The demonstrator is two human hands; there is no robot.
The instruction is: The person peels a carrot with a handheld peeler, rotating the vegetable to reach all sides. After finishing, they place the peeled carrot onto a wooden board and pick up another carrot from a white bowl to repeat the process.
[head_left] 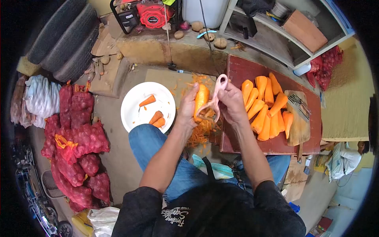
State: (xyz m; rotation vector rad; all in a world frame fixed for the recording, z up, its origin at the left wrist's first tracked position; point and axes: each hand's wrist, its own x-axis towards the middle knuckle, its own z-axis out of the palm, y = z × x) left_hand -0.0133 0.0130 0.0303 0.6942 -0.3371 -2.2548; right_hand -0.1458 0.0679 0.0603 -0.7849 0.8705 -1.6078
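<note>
In the middle of the head view my left hand (pixel 188 106) is wrapped round an orange carrot (pixel 201 98), held upright. My right hand (pixel 233 103) grips a pink peeler (pixel 215 94), whose forked end lies against the lower part of the carrot. Orange peelings (pixel 200 134) are scattered on the floor below. To the left, a white basin (pixel 130 100) holds a few carrot pieces. Several peeled carrots (pixel 260 114) lie in a pile on the red table (pixel 241 69) to the right, beside a wooden board (pixel 299 130) with a metal utensil on it.
Red net sacks of onions (pixel 81 142) stand at the left, below stacked tires (pixel 71 43). A red machine (pixel 152 16) and several potatoes sit on the ledge ahead. Metal shelving (pixel 268 31) is at the upper right. Another person (pixel 349 158) is at the far right.
</note>
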